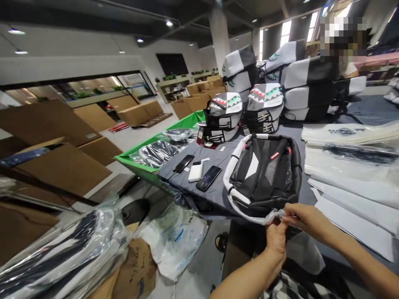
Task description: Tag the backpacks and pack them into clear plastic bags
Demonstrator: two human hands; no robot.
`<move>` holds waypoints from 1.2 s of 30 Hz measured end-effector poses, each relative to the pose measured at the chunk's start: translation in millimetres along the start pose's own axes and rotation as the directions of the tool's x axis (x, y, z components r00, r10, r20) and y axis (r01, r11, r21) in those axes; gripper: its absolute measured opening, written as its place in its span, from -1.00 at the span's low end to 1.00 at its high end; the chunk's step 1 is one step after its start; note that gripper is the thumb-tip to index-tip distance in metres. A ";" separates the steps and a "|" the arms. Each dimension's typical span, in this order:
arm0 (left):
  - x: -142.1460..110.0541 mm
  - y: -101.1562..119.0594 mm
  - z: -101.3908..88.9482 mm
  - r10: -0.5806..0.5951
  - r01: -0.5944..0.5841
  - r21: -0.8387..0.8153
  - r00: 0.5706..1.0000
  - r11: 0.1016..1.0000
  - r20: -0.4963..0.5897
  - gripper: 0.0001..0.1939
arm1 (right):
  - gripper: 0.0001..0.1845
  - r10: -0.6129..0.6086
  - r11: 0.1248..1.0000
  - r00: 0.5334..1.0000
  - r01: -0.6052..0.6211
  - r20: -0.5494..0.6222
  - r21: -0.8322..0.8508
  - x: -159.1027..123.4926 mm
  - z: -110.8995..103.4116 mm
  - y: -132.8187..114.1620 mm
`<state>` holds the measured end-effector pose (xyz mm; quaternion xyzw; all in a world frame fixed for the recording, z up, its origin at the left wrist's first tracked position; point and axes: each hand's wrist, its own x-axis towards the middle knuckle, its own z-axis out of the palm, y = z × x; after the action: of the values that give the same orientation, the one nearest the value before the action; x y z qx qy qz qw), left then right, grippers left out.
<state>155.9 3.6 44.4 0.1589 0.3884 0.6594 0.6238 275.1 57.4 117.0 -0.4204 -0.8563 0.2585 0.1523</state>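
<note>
A black-and-white backpack (264, 174) lies on the dark cloth-covered table, its strap side up. At its near edge, my left hand (276, 241) is closed in a pinch on a crumpled clear plastic bag (274, 216). My right hand (301, 218) pinches the same plastic just to the right, the fingers of both hands almost touching. Part of the plastic hangs below the hands, past the table edge. Whether the bag touches the backpack's underside is hidden.
Two phones (208, 178) and a white power bank (195, 171) lie left of the backpack. Stacked backpacks (308, 89) stand behind it. White plastic bags (343, 166) are piled at the right. A green-edged bin (134, 160) holds wrapped backpacks; cardboard boxes (62, 170) stand further left.
</note>
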 end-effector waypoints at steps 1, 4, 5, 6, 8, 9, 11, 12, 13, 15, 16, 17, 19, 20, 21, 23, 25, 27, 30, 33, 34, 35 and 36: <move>-0.4 0.8 0.5 -0.004 0.004 -0.004 1.000 1.000 0.005 -0.34 | -0.61 -0.007 0.996 1.000 0.006 -0.013 -0.085 3.4 2.3 3.1; -1.3 3.2 0.2 -0.017 0.017 0.006 1.000 1.000 0.022 -0.37 | -0.76 -0.038 0.959 0.996 0.014 -0.080 -0.285 8.9 8.1 10.1; -1.7 4.0 -0.4 -0.017 0.017 0.009 0.999 1.000 0.031 -0.38 | -0.80 -0.052 0.946 0.994 0.018 -0.097 -0.324 10.0 9.6 11.5; -2.1 4.6 -1.2 -0.017 0.017 0.008 0.999 1.000 0.050 -0.40 | -0.83 -0.063 0.937 0.992 0.021 -0.109 -0.350 10.8 10.8 12.2; -2.7 4.8 -3.4 -0.015 0.017 -0.020 0.994 1.000 0.112 -0.40 | -0.84 -0.057 0.932 0.992 0.012 -0.115 -0.362 11.5 12.3 12.2; -2.7 4.2 -4.5 -0.010 0.015 -0.043 0.991 0.999 0.133 -0.39 | -0.83 -0.039 0.937 0.993 -0.003 -0.112 -0.350 11.1 12.3 11.8; -1.9 1.3 -6.8 -0.013 0.021 -0.084 0.994 0.996 0.105 -0.37 | -0.81 0.017 0.953 0.994 -0.048 -0.104 -0.299 8.7 10.9 11.2; -1.1 -0.7 -7.7 -0.029 0.035 -0.096 0.998 0.995 0.058 -0.36 | -0.80 0.052 0.963 0.994 -0.075 -0.095 -0.259 6.5 9.6 11.5; -0.1 -2.9 -8.5 -0.056 0.055 -0.103 0.998 0.993 0.001 -0.35 | -0.80 0.088 0.972 0.993 -0.104 -0.081 -0.211 4.0 8.1 12.3; 2.0 -6.8 -9.5 -0.113 0.102 -0.117 0.990 0.988 -0.089 -0.34 | -0.79 0.145 0.984 0.988 -0.149 -0.050 -0.093 -0.8 6.0 15.3; 2.9 -8.1 -9.7 -0.132 0.118 -0.128 0.985 0.985 -0.112 -0.33 | -0.77 0.160 0.986 0.986 -0.161 -0.034 -0.028 -2.4 6.0 17.1; 3.5 -8.8 -9.7 -0.142 0.124 -0.142 0.982 0.982 -0.127 -0.33 | -0.75 0.163 0.986 0.986 -0.163 -0.024 0.033 -2.9 7.1 18.9; 4.0 -8.7 -9.0 -0.143 0.119 -0.162 0.980 0.980 -0.142 -0.33 | -0.70 0.151 0.982 0.988 -0.145 -0.042 0.122 -0.9 12.9 21.9; 4.0 -8.0 -8.3 -0.139 0.115 -0.163 0.979 0.980 -0.146 -0.33 | -0.69 0.148 0.979 0.987 -0.138 -0.063 0.150 1.5 17.3 23.0; 4.0 -7.1 -7.5 -0.135 0.110 -0.160 0.979 0.981 -0.151 -0.34 | -0.70 0.149 0.977 0.985 -0.134 -0.082 0.167 4.2 22.2 23.9; 4.0 -4.9 -5.4 -0.131 0.108 -0.145 0.978 0.984 -0.163 -0.34 | -0.71 0.151 0.974 0.982 -0.128 -0.113 0.188 9.0 31.7 25.2; 3.9 -2.9 -3.7 -0.134 0.111 -0.142 0.977 0.984 -0.167 -0.33 | -0.70 0.162 0.970 0.977 -0.133 -0.137 0.201 10.1 38.2 25.9; 3.8 -1.7 -3.1 -0.136 0.112 -0.153 0.979 0.982 -0.154 -0.32 | -0.68 0.200 0.964 0.968 -0.167 -0.150 0.206 6.6 40.4 25.6; 3.8 -2.3 -5.0 -0.129 0.099 -0.177 0.978 0.979 -0.167 -0.34 | -0.66 0.256 0.958 0.944 -0.218 -0.210 0.186 -3.1 37.6 21.6; 5.4 -4.5 -7.0 -0.141 0.104 -0.188 0.969 0.977 -0.200 -0.35 | -0.48 0.222 0.952 0.955 -0.168 -0.197 0.257 -7.1 34.8 15.3; 6.2 -5.0 -6.6 -0.142 0.105 -0.186 0.969 0.977 -0.203 -0.35 | -0.40 0.218 0.934 0.964 -0.161 -0.150 0.319 -5.8 35.1 13.5; 7.0 -5.2 -5.7 -0.140 0.103 -0.182 0.968 0.978 -0.206 -0.35 | -0.32 0.220 0.909 0.971 -0.169 -0.095 0.382 -3.5 36.1 12.0; 7.3 -4.8 -4.4 -0.136 0.100 -0.172 0.968 0.980 -0.212 -0.35 | -0.27 0.226 0.885 0.973 -0.186 -0.043 0.427 -0.4 37.4 11.1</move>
<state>155.0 8.7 36.2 0.0100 0.4105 0.6636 0.6253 264.6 50.9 80.0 -0.4776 -0.7230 0.4321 0.2499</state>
